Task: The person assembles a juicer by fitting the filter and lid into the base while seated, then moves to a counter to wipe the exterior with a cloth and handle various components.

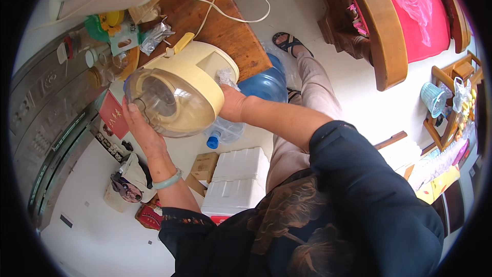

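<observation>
Holding the clear cover of a cream-yellow appliance (197, 66) at its left side, the left hand (145, 129) has its fingers spread along the rim. The right hand (234, 103) reaches the appliance's right side beside crumpled whitish material (225, 78); its fingers are hidden, so I cannot tell their grip. The appliance overlaps the wooden tabletop's (230, 36) near edge in view; whether it rests there is unclear. A large blue water jug (271, 79) crowds the tabletop's corner. Pale floor (366, 105) stretches between the legs and a wooden armchair (388, 36), giving room rightward.
</observation>
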